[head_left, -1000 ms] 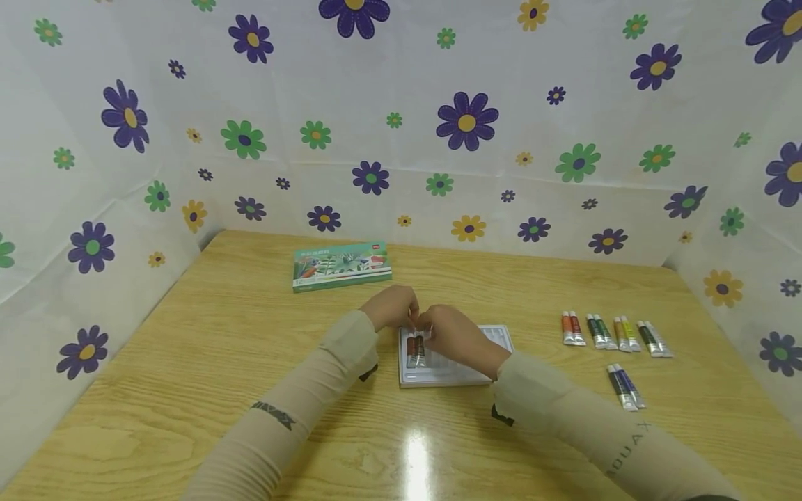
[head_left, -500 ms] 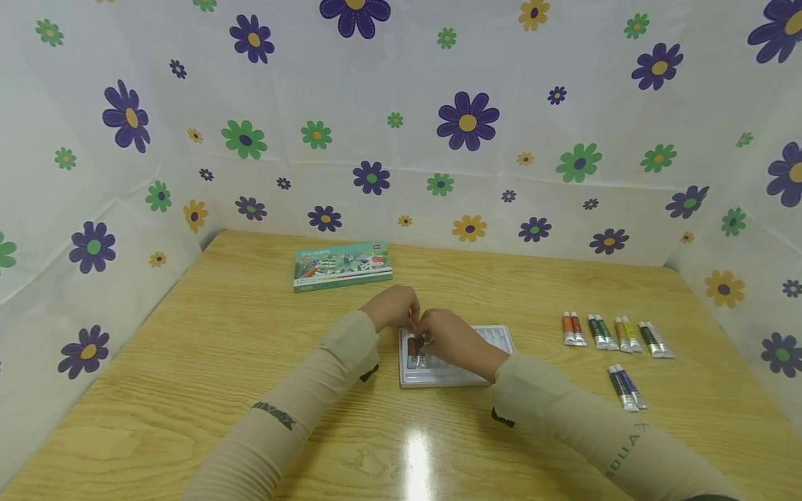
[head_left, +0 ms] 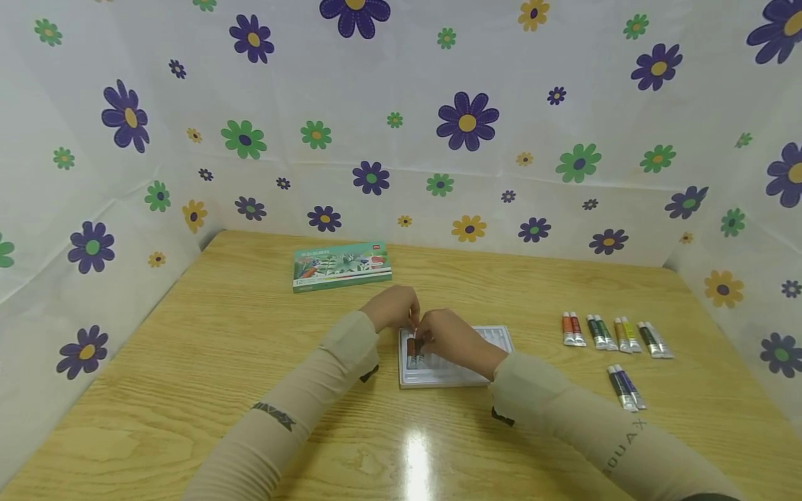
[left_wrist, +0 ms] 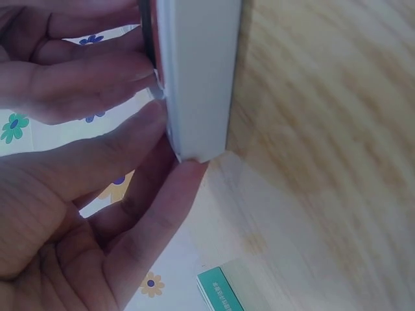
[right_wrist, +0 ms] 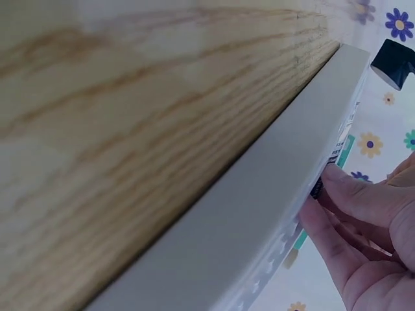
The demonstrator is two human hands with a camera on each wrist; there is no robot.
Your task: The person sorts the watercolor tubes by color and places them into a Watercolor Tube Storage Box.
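A white plastic tray [head_left: 445, 379] with narrow slots lies on the table in front of me. Two paint tubes sit side by side in its left slots: a reddish-brown paint tube [head_left: 411, 348] and a darker paint tube [right_wrist: 316, 190]. My left hand [head_left: 396, 307] is at the tray's far left corner. In the left wrist view its fingers and thumb pinch that corner close to the tube caps. My right hand [head_left: 460, 341] reaches over the tray and pinches the darker tube between thumb and finger, partly hiding it in the head view.
A green printed box [head_left: 342, 266] lies behind the tray to the left. Toward the right stand pairs of paint tubes: orange and red tubes [head_left: 573, 329], green tubes [head_left: 601, 332], yellowish tubes [head_left: 626, 335], dark and white tubes [head_left: 654, 339]. Blue-violet tubes [head_left: 626, 387] lie nearer.
My right hand has dropped slightly, and its fingers now cover more of the darker tube. My left hand stays at the tray corner.
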